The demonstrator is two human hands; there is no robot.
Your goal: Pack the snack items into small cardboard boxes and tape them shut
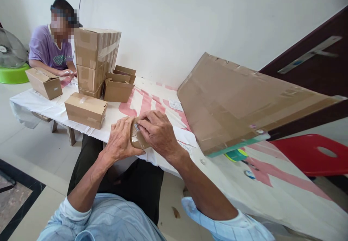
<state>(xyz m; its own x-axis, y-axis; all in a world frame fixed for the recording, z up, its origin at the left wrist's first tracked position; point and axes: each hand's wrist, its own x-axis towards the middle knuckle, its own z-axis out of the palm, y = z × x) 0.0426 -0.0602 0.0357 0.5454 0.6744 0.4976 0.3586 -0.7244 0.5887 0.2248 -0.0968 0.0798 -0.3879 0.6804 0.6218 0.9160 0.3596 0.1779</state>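
Observation:
A small brown cardboard box (138, 138) with shiny clear tape is held over the table's front edge, above my lap. My left hand (119, 138) is closed around its left side, the thumb along the near edge. From the right, my right hand (160, 135) grips the box with bent fingers, its fingertips on the top face beside a small white label (136, 127). Part of the box is hidden behind my hands. A closed cardboard box (85, 111) lies on the table just left of my left hand.
Taped cartons (94, 59) are stacked at the back left, beside open boxes (119, 88). Another carton (45, 83) sits near a seated person (51, 48) whose hands are on the table. A big cardboard sheet (231, 103) leans rightward, with a tape roll (236, 155) below and a red stool (307, 152) beyond.

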